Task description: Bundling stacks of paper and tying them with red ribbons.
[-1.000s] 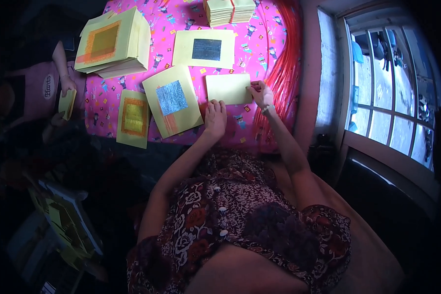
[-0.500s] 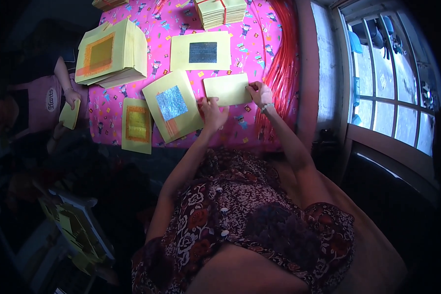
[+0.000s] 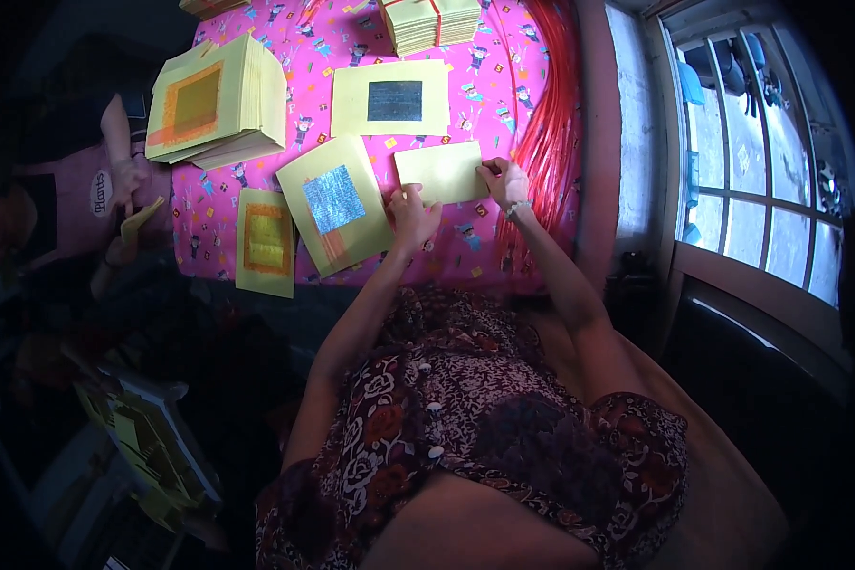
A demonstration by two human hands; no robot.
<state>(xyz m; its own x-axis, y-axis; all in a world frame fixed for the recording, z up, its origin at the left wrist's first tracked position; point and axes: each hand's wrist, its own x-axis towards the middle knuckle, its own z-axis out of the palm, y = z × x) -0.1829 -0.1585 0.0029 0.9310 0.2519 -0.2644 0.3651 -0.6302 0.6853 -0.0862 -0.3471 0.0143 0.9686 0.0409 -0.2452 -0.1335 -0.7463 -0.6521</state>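
Note:
A blank pale-yellow paper sheet (image 3: 444, 171), folded or stacked as far as I can tell, lies near the front of the pink patterned cloth. My right hand (image 3: 506, 184) pinches its right edge between thumb and fingers. At its lower left corner, my left hand (image 3: 414, 218) grips the edge, thumb toward the near side. Just left of that hand is a yellow sheet with a silvery-blue square (image 3: 333, 199), set at a slant. Further left lies a smaller sheet with an orange-framed yellow square (image 3: 267, 239). Behind my hands rests a sheet with a dark rectangle (image 3: 394, 102).
A thick stack of yellow papers (image 3: 242, 100) stands at the left, and a red-tied bundle (image 3: 433, 25) at the back. Red plastic strands (image 3: 548, 123) hang along the right edge. At left, a co-worker's hand (image 3: 126, 180) is near a folded yellow paper (image 3: 140, 220). A barred window (image 3: 760, 142) is at right.
My left hand has shifted slightly along the sheet's lower left edge; my right hand keeps its place. The co-worker's upper hand has come off the folded yellow paper, which now tilts.

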